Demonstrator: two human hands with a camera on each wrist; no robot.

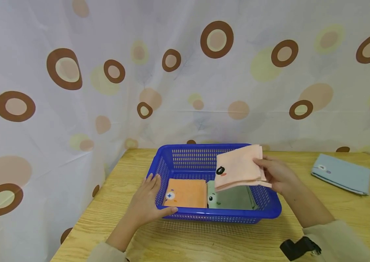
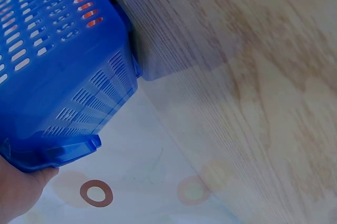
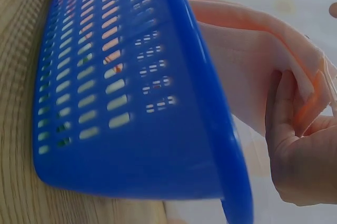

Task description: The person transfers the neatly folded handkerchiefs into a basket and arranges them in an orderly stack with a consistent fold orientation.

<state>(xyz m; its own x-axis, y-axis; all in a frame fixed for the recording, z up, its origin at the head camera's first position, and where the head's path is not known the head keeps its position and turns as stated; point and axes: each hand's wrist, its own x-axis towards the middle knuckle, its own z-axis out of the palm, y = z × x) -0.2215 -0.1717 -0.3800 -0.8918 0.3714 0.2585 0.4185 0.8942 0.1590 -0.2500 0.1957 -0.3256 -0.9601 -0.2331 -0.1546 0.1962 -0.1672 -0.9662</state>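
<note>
My right hand (image 1: 278,174) pinches a folded pale pink cloth (image 1: 237,167) at its right edge, thumb on top and fingers underneath, as the right wrist view shows. The cloth, with a black embroidered eye, is held over the right half of a blue plastic basket (image 1: 188,210). My left hand (image 1: 147,200) rests on the basket's front left corner, fingers along the left rim and thumb along the front rim. Inside the basket, a folded orange cloth (image 1: 189,191) lies on the left and a folded green cloth (image 1: 234,198) beside it, partly hidden by the pink one.
A folded light blue cloth (image 1: 342,174) lies on the wooden table (image 1: 99,233), right of the basket. Behind and to the left hangs a white curtain (image 1: 178,87) with brown rings and dots. A black strap (image 1: 298,248) is at my right sleeve.
</note>
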